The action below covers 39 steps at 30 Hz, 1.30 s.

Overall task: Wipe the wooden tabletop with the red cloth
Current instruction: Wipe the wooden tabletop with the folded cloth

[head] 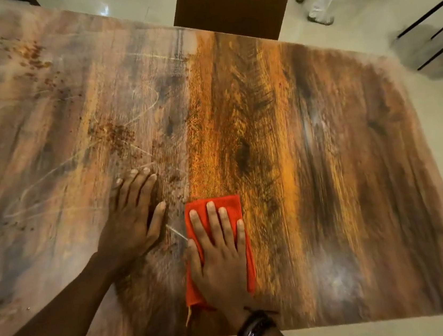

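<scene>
Near the tabletop (pixel 324 155) front edge, right hand (pixel 221 262) fingers spread flat on red cloth (pixel 226 205); left hand (pixel 129 223) splayed, bracing. Best swept firmly toward crumbs (pixel 116 136).

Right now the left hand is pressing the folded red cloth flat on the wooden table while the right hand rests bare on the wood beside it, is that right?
No, the hands are swapped. In the head view, the right hand, the one with the dark wristband, presses the folded red cloth flat on the wooden table. The left hand rests bare on the wood beside it.
</scene>
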{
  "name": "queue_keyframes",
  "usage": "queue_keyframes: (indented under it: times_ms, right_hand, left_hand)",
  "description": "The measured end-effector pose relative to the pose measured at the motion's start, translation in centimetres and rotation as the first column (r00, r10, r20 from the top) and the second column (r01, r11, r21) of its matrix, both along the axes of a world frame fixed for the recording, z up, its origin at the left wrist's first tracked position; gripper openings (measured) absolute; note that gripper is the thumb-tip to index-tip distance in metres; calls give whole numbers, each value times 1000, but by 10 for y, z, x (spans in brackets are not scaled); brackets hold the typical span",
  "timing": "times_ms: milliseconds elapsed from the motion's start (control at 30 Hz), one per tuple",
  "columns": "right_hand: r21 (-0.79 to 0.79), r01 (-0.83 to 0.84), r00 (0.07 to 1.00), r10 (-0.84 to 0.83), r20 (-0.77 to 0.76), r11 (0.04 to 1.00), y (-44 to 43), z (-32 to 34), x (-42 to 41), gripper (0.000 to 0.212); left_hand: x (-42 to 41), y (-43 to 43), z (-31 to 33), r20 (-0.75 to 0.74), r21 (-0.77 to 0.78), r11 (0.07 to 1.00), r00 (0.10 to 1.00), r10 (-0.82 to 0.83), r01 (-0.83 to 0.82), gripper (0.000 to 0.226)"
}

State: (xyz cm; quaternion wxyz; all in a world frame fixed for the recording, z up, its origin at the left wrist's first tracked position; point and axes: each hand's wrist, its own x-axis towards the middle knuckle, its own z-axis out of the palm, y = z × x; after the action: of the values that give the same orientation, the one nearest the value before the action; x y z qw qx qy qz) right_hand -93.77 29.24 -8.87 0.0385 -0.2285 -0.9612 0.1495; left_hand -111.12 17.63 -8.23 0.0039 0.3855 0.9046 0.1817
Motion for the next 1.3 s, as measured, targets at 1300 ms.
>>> queue_keyframes:
  times_ms: [1300]
  right_hand:
    - [84, 301, 944, -310, 115, 950, -3, 6, 87, 69]
  left_hand:
    - [-1, -9, -4, 44, 115, 993, 999, -24, 19, 48]
